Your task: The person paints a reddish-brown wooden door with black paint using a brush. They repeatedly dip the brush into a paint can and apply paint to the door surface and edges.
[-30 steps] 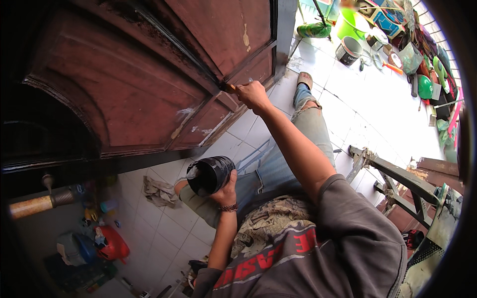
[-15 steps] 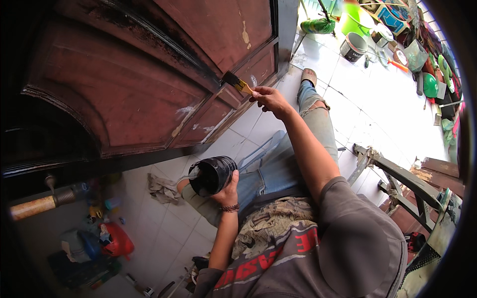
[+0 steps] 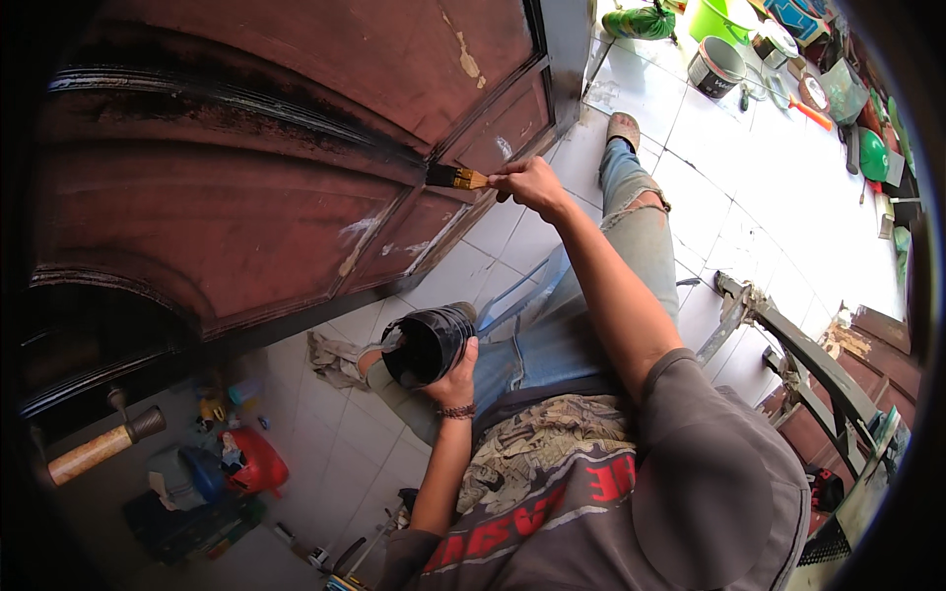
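My right hand (image 3: 528, 185) is closed round the handle of a paintbrush (image 3: 456, 177). The brush's dark bristles touch the brown panelled door (image 3: 246, 231) where a long moulding meets a cross rail. Black paint covers the door's edge, its frame and part of the mouldings; the flat panels remain reddish brown with a few pale patches. My left hand (image 3: 456, 374) grips a black paint pot (image 3: 426, 345) from its side, held tilted over my knee with its mouth toward the door. Dark paint coats the inside of the pot; how much it holds I cannot tell.
A crumpled grey rag (image 3: 337, 361) lies on the white tiled floor (image 3: 709, 187) beside my leg. At the far right stand a tub (image 3: 716, 67), a lime bucket (image 3: 722, 18) and a green helmet (image 3: 873, 155). A door handle (image 3: 103, 448) sticks out at lower left, near a red bag (image 3: 254, 461).
My right hand has brought the brush slightly left and down along the door, and its bristles now lie flatter. The left hand still holds the pot. The view has shifted a little.
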Demonstrator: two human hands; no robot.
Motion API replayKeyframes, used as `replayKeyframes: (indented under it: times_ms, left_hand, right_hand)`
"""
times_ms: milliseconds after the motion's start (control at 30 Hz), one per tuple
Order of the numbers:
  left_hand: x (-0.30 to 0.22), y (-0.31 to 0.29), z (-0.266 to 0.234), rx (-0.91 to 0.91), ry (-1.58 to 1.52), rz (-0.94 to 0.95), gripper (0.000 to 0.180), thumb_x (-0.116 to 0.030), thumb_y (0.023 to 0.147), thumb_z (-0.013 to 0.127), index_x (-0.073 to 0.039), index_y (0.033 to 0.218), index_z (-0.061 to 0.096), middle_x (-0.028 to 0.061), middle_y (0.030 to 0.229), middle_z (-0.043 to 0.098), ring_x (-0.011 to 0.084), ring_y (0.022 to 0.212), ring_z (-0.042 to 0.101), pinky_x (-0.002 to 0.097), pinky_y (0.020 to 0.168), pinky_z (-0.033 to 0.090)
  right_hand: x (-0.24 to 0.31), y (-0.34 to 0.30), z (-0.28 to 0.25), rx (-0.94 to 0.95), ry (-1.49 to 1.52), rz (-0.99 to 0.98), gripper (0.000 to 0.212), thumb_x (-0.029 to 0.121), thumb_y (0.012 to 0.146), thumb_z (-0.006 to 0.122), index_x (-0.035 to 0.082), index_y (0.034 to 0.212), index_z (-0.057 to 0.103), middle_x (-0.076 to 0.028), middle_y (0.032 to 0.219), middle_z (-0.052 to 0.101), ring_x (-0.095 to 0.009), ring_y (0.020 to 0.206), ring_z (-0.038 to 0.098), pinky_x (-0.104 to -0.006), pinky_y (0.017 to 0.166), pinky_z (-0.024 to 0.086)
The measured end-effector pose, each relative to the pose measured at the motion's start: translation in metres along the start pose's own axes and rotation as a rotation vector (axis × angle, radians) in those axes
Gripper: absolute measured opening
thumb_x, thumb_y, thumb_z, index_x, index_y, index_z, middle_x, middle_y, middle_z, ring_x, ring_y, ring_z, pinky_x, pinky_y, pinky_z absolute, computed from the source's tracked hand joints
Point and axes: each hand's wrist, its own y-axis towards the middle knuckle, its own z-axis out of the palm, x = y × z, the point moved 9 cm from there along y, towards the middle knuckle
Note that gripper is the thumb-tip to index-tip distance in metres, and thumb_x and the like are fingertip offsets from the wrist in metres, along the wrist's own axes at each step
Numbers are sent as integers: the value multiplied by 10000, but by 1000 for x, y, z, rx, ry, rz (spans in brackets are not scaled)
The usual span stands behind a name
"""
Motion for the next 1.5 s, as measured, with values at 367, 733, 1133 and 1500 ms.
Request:
replayKeyframes:
  times_ms: [367,733,1133,1500]
  left_hand:
    - [11,1,4,42,39,-31,927,-122,701,894,71,1442,371,158,1415,489,251,1315,466,415,1145,336]
    - [24,2,1,52,72,-67,929,-172,691,909,65,1430,397,154,1406,498,252,1303,482,412,1138,346]
    - [22,-1,-4,16,65,11,993,-200,678,929,46,1456,362,150,1422,475,257,1316,464,415,1146,335]
    - [-3,1,0,-16,5,3,910,-147,686,911,42,1423,412,140,1390,511,251,1288,493,411,1138,346]
  right_hand:
    - [44,-10,-20,-116,-235,-99,299,276,868,665,56,1034,781,-138,770,738,-201,704,715,-342,714,559]
    - [51,-29,-15,-211,-469,-101,259,214,835,619,109,1002,786,-214,950,727,-384,913,707,-465,832,570]
    - [73,-70,68,-136,-463,-222,433,34,833,525,29,1244,662,-315,1008,647,-458,983,630,-497,888,517]
    - [43,-64,36,-250,-153,-92,369,207,846,528,74,1110,749,-260,874,702,-426,890,687,-466,885,543]
